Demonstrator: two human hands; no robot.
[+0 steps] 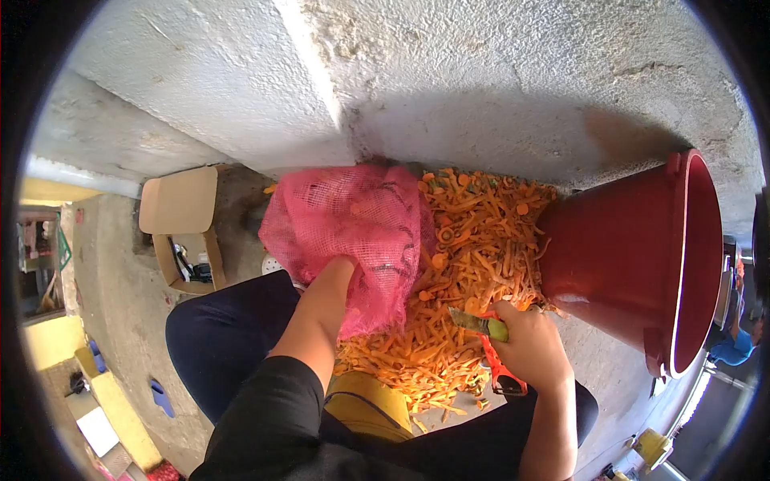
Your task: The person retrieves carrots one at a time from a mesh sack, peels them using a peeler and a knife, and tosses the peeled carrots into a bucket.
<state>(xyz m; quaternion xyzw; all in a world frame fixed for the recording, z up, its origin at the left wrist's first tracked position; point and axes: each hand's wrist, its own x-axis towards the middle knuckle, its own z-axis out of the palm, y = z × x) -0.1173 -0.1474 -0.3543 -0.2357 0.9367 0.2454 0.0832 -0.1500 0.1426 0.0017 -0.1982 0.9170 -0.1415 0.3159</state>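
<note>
My left hand (pixel 346 268) reaches into a pink mesh bag (pixel 345 208); its fingers are hidden by the mesh. In my right hand (pixel 531 341) is a small knife (pixel 473 322) with a green handle, its blade pointing left. A red-orange tool (pixel 503 375) shows just below that hand; whether the hand touches it is unclear. Orange peelings and pieces, which look like carrot, form a pile (pixel 473 248) between the bag and a red bucket, spreading down towards my legs.
The large red bucket (pixel 618 256) lies tilted at the right, its mouth facing right. A yellow container (pixel 369 405) stands between my legs. On the left is an open cardboard box (pixel 215 256) with dark items inside. A rough wall (pixel 481 56) runs behind the pile.
</note>
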